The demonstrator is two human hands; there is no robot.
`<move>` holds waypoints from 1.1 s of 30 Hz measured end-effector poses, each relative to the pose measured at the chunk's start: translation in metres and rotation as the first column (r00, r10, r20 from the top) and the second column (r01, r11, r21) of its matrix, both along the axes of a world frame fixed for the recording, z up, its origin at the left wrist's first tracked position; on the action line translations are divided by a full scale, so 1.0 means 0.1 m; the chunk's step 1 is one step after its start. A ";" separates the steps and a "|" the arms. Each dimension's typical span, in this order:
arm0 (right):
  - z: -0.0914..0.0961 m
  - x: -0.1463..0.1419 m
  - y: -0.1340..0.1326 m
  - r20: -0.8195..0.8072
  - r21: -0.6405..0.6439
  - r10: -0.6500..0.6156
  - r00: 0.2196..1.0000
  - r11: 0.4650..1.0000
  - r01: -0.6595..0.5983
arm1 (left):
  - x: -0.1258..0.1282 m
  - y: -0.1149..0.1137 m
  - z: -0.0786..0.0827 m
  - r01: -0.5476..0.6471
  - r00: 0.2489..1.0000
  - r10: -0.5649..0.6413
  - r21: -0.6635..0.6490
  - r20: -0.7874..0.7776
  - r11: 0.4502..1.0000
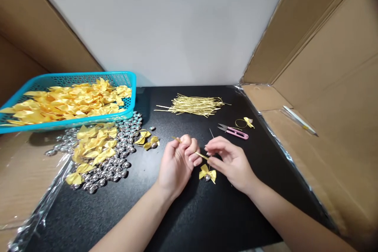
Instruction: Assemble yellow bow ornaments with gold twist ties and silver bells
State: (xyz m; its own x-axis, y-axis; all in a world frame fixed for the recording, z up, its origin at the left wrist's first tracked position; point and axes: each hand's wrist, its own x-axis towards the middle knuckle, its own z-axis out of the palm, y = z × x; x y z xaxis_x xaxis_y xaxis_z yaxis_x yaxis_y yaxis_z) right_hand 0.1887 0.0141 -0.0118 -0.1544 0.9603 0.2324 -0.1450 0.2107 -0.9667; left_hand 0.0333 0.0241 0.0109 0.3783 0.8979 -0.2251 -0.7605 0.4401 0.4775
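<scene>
My left hand (179, 163) is closed around a short gold cord (201, 155), one end of which pokes out past the thumb. The cord's other end reaches the fingertips of my right hand (232, 163). A thin needle (211, 133) sticks up from the pinched fingers of that right hand. Just below the fingers is a yellow ribbon bow (207, 174) with a silver bead at its centre; a fine thread seems to run up from it. Whether the bow hangs or rests on the table I cannot tell.
Pink thread snips (234, 131) lie beyond my right hand, beside a finished-looking bow with a gold loop (248, 122). Gold cords (196, 105) are heaped at the back. Leftward are silver beads (108, 173), loose bows (96, 141) and a blue basket (133, 94) of bows. Cardboard walls (330, 86) flank the table.
</scene>
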 end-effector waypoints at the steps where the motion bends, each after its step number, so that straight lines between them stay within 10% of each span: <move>1: 0.01 0.01 -0.01 0.029 0.045 0.012 1.000 0.999 -0.013 | 0.00 0.00 0.00 -0.008 1.000 0.008 -0.003 0.002 1.000; 18: 0.12 0.09 -0.02 -0.162 -0.039 0.230 0.960 0.970 -0.239 | -0.01 -0.03 -0.14 0.082 0.859 0.086 0.301 -0.505 0.950; 33: 0.17 0.10 -0.02 0.008 -0.037 0.315 0.949 0.949 -0.314 | -0.06 -0.07 -0.16 0.262 0.752 0.087 0.417 -0.654 0.870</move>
